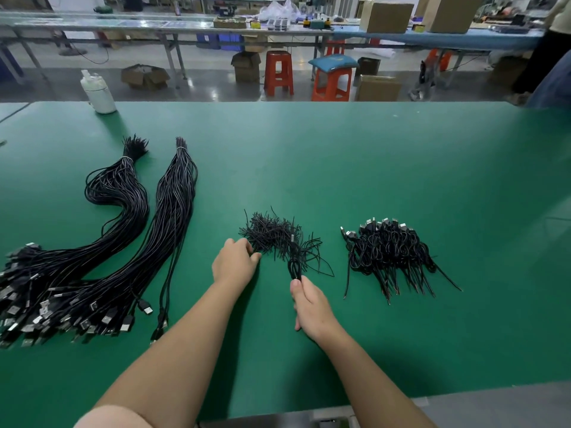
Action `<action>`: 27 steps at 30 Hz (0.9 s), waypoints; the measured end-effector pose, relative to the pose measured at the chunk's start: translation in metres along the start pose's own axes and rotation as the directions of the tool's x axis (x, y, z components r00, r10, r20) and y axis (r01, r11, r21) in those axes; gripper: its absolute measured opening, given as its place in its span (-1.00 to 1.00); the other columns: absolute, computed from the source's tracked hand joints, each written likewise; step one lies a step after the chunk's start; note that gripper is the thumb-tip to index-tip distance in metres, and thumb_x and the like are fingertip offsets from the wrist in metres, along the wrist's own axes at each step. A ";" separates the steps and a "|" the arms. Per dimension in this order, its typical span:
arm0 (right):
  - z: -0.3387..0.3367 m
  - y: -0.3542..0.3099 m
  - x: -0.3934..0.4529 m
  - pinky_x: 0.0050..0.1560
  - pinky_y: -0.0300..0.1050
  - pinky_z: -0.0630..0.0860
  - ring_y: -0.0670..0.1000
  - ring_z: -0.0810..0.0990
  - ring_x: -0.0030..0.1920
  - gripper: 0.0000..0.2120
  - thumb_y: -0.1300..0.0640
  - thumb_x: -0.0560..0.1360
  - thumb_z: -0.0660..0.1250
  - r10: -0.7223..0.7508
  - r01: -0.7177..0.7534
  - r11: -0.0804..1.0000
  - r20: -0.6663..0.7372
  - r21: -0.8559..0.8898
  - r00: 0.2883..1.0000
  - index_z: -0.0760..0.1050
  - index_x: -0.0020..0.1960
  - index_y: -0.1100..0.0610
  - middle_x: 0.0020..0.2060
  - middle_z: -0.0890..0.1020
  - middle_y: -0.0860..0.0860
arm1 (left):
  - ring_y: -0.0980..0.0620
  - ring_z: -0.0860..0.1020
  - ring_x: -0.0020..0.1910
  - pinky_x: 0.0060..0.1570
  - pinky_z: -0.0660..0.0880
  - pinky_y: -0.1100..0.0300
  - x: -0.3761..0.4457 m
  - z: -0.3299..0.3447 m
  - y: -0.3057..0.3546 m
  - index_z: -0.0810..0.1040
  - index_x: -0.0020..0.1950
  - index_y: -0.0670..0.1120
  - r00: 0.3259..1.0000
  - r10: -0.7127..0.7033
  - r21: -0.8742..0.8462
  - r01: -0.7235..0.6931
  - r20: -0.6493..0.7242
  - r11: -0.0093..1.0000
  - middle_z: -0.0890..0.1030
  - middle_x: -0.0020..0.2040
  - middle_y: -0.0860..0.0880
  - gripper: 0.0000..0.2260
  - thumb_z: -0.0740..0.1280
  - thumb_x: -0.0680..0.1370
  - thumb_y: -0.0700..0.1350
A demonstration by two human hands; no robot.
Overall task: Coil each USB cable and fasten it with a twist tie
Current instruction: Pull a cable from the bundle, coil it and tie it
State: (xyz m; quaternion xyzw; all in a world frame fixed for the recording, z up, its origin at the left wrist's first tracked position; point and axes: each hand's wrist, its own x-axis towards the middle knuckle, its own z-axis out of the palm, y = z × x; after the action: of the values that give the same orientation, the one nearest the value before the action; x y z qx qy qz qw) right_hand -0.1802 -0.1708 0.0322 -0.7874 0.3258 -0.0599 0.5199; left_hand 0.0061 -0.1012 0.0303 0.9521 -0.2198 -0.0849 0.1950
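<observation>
Green mat (340, 156), right grip (310, 307) pinching coiled cable (294, 265)

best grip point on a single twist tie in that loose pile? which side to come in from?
Pinch a stray end at the near-left fringe of the twist tie pile, coming low from the left hand side. Ends there splay clear of the tangle; the middle is matted.

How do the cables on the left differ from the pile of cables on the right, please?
The left cables lie long and uncoiled in two big bundles, each banded at its far end; the right pile holds short coiled bunches. The left cables cover far more table than the right pile. The left cables' plugs lie near the person; the right pile's lie at its far edge. Both are black USB cables.
</observation>
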 end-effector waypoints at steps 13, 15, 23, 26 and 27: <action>-0.001 0.004 0.006 -0.05 0.17 0.60 -0.16 0.42 -0.51 -0.62 -0.13 0.68 -0.03 -0.011 0.013 1.000 0.076 -0.023 0.997 0.30 -0.14 0.11 -0.34 0.36 -0.06 | -0.14 0.56 -0.20 -0.22 0.47 0.14 -0.014 -0.015 -0.027 0.62 -0.09 -0.08 1.000 0.001 0.150 0.001 -0.016 0.989 0.66 -0.16 -0.09 -0.77 0.28 0.61 0.02; 0.000 0.005 0.007 -0.02 0.25 0.58 -0.16 0.41 -0.51 -0.63 -0.13 0.68 -0.02 -0.016 0.017 1.000 0.082 -0.018 0.996 0.30 -0.14 0.10 -0.35 0.35 -0.06 | -0.14 0.56 -0.19 -0.26 0.40 0.15 -0.023 -0.016 -0.032 0.62 -0.07 -0.05 0.997 0.051 0.235 -0.038 -0.049 0.971 0.65 -0.15 -0.06 -0.76 0.24 0.63 0.02; 0.000 0.007 0.008 0.03 0.23 0.58 -0.16 0.42 -0.50 -0.64 -0.12 0.68 0.01 -0.027 0.032 0.999 0.121 -0.033 0.992 0.31 -0.15 0.08 -0.33 0.37 -0.08 | -0.03 0.53 -0.29 -0.38 0.33 0.19 -0.062 -0.022 -0.041 0.63 -0.12 0.02 0.960 0.184 0.194 -0.144 -0.209 0.970 0.55 -0.23 0.06 -0.80 0.26 0.60 0.02; -0.001 0.007 0.008 0.02 0.20 0.59 -0.17 0.48 -0.45 -0.63 -0.10 0.68 0.00 -0.044 0.054 0.997 0.151 -0.060 0.987 0.34 -0.12 0.14 -0.31 0.41 -0.05 | 0.06 0.52 -0.25 -0.24 0.46 0.17 -0.070 -0.021 -0.036 0.67 -0.08 0.04 0.963 0.161 -0.137 -0.194 -0.218 0.971 0.62 -0.15 0.11 -0.92 0.38 0.55 -0.03; -0.001 0.008 0.008 0.00 0.18 0.61 -0.16 0.50 -0.42 -0.63 -0.09 0.69 0.01 -0.052 0.063 0.996 0.158 -0.066 0.986 0.36 -0.11 0.14 -0.30 0.44 -0.06 | 0.08 0.50 -0.24 -0.19 0.49 0.16 -0.073 -0.020 -0.034 0.67 -0.07 0.04 0.962 0.192 -0.192 -0.229 -0.194 0.954 0.63 -0.13 0.12 -0.95 0.40 0.53 -0.05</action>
State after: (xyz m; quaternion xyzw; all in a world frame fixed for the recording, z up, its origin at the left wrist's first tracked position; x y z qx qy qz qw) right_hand -0.1780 -0.1781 0.0243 -0.8167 0.2631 -0.0013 0.5136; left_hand -0.0411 -0.0335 0.0402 0.9005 -0.2922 -0.0034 0.3221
